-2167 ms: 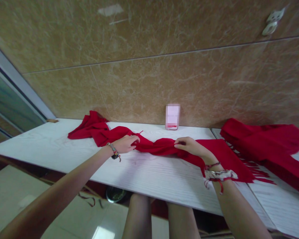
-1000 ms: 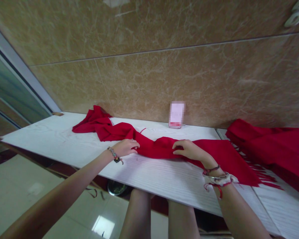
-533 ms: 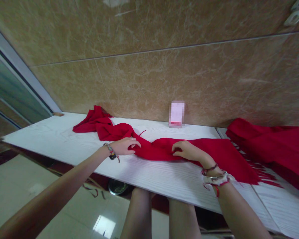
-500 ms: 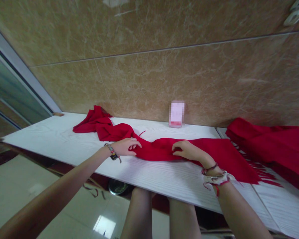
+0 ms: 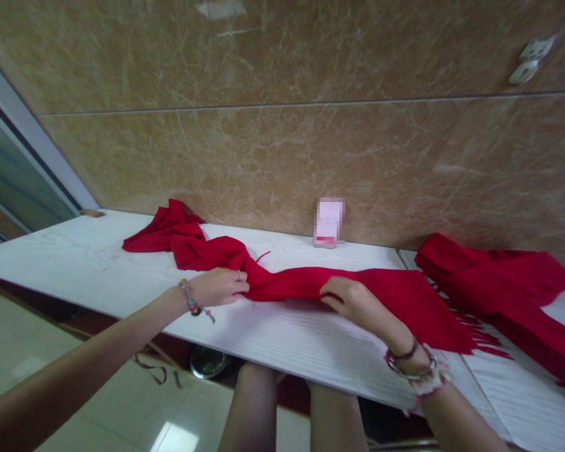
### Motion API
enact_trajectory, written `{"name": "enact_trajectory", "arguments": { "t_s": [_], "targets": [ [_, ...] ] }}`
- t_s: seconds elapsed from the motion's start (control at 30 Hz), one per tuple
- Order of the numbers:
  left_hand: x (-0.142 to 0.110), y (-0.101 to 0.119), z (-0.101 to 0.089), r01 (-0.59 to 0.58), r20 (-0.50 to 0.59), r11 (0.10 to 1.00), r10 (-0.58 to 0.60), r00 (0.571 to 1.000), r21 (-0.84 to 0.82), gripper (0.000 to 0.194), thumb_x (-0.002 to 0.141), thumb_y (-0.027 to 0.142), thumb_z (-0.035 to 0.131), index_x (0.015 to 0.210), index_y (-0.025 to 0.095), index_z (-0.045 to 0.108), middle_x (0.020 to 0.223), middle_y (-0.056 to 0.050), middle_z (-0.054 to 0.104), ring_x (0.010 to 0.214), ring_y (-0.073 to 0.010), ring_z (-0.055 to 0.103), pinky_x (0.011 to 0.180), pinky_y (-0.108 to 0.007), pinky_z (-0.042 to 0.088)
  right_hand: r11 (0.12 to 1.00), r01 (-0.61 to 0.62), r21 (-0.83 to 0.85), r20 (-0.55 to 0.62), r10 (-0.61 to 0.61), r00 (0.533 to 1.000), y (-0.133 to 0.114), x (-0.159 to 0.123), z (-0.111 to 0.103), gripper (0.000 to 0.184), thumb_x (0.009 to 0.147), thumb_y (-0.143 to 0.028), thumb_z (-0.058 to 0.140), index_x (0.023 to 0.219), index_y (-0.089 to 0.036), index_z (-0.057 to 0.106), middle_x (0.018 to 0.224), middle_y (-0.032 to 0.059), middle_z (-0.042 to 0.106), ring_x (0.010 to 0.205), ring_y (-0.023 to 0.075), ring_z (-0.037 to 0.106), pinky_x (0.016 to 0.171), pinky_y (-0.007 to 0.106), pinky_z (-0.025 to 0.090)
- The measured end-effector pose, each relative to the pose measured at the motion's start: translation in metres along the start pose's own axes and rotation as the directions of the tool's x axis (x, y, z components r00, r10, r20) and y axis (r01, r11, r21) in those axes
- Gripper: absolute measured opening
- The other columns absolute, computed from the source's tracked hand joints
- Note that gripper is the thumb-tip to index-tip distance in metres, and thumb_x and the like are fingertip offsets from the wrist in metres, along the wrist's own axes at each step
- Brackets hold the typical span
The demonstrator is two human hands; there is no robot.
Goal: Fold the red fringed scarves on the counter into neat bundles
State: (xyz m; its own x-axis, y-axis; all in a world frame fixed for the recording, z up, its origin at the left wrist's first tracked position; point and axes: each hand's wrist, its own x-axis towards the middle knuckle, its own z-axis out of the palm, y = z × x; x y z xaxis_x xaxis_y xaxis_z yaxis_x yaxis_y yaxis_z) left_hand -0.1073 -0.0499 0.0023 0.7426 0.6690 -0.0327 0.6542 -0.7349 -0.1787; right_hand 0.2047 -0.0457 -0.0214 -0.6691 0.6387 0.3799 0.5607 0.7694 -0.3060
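A red fringed scarf (image 5: 306, 282) lies lengthwise along the white table (image 5: 282, 326), bunched at its left end and flatter toward the fringe on the right. My left hand (image 5: 220, 286), with a ring and a beaded bracelet, is closed on the scarf's near edge left of centre. Farther right, my right hand (image 5: 355, 304) pinches the same edge between thumb and fingers. Between the two hands the cloth is narrow, with its near edge slightly raised. The fingertips of both hands are partly hidden by the cloth.
A second red scarf (image 5: 494, 282) lies heaped at the right end. A pixelated pink-white phone-shaped object (image 5: 328, 223) leans against the tiled wall (image 5: 282, 157). Below the table edge are my knees and a metal bowl (image 5: 209, 362).
Both hands have closed on the scarf's near edge; before, their fingers were curved loosely over it. The left hand has shifted slightly left. The camera view has turned a little.
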Motion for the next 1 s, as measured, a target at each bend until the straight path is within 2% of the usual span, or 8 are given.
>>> {"name": "enact_trajectory", "arguments": {
  "t_s": [0.07,0.17,0.3,0.43,0.53,0.7,0.9,1.0],
  "targets": [
    [-0.013,0.010,0.021,-0.013,0.064,0.998,0.017,0.998,-0.055,0.018,0.075,0.014,0.048,0.088,0.021,0.058,0.083,-0.001,0.056,0.074,-0.0133,0.054,0.066,-0.021,0.041,0.997,0.073,0.036,0.283,-0.080,0.956,-0.009,-0.012,0.004,0.022,0.083,-0.017,0.040,0.079,-0.020,0.062,0.077,0.0034,0.061,0.071,0.0140,0.055,0.065,0.024,0.042],
    [-0.019,0.017,0.034,0.028,0.071,0.992,-0.019,0.997,-0.121,0.031,0.075,0.017,0.048,0.105,0.023,0.054,0.094,-0.003,0.056,0.085,-0.0147,0.054,0.070,-0.021,0.040,0.993,0.094,0.073,0.415,-0.116,0.902,-0.015,-0.021,0.004,0.023,0.083,-0.017,0.040,0.079,-0.018,0.063,0.076,0.0032,0.061,0.069,0.0131,0.055,0.064,0.023,0.042],
    [0.000,0.013,0.018,0.069,0.083,0.970,-0.051,0.995,-0.232,0.037,0.082,0.030,0.043,0.118,0.021,0.047,0.089,-0.002,0.058,0.079,-0.0146,0.055,0.070,-0.021,0.041,0.990,0.010,0.142,0.253,-0.046,0.966,-0.005,-0.005,-0.002,0.020,0.084,-0.022,0.042,0.084,-0.018,0.062,0.082,0.0041,0.062,0.074,0.0138,0.056,0.071,0.025,0.044],
    [0.037,-0.002,0.012,0.211,-0.119,0.937,-0.252,0.960,-0.279,0.033,0.087,0.024,0.032,0.116,0.016,0.047,0.096,-0.006,0.059,0.089,-0.0152,0.053,0.081,-0.024,0.038,0.997,-0.073,0.021,0.049,0.072,0.996,0.014,0.013,0.013,0.028,0.082,-0.026,0.047,0.105,-0.014,0.056,0.104,0.0117,0.059,0.098,0.0201,0.053,0.088,0.034,0.040],
    [0.061,-0.016,0.021,0.273,-0.011,0.937,-0.282,0.959,-0.218,0.026,0.081,0.025,0.045,0.103,0.014,0.056,0.100,-0.008,0.059,0.091,-0.0167,0.053,0.080,-0.024,0.039,0.993,-0.070,-0.098,0.105,0.080,0.991,0.025,0.012,0.033,0.050,0.080,-0.038,0.049,0.124,-0.014,0.043,0.127,0.0145,0.044,0.119,0.0254,0.036,0.097,0.043,0.030],
    [0.076,-0.033,0.024,0.306,0.300,0.929,-0.237,0.924,-0.210,0.015,0.066,0.024,0.062,0.079,0.018,0.061,0.067,0.003,0.060,0.062,-0.0121,0.053,0.058,-0.018,0.038,0.976,-0.076,-0.205,0.205,0.118,0.972,0.028,-0.001,0.051,0.053,0.083,-0.048,0.036,0.129,-0.021,0.037,0.137,0.0093,0.033,0.126,0.0258,0.025,0.101,0.050,0.019],
    [0.073,-0.050,0.009,0.276,0.209,0.882,-0.209,0.955,-0.382,0.016,0.073,0.027,0.048,0.076,0.016,0.060,0.079,0.000,0.060,0.072,-0.0115,0.052,0.065,-0.018,0.038,0.975,-0.087,-0.205,0.216,0.132,0.967,0.025,-0.001,0.046,0.055,0.083,-0.049,0.037,0.130,-0.020,0.036,0.137,0.0091,0.031,0.126,0.0260,0.024,0.101,0.049,0.018],
    [0.070,-0.056,0.009,0.306,0.266,0.835,-0.200,0.943,-0.458,0.026,0.080,0.024,0.035,0.081,0.017,0.060,0.081,0.000,0.062,0.073,-0.0107,0.052,0.067,-0.018,0.039,0.975,-0.090,-0.204,0.225,0.136,0.965,0.025,0.000,0.045,0.056,0.083,-0.049,0.037,0.130,-0.019,0.036,0.138,0.0090,0.031,0.127,0.0272,0.023,0.101,0.049,0.018]
  ]
}}
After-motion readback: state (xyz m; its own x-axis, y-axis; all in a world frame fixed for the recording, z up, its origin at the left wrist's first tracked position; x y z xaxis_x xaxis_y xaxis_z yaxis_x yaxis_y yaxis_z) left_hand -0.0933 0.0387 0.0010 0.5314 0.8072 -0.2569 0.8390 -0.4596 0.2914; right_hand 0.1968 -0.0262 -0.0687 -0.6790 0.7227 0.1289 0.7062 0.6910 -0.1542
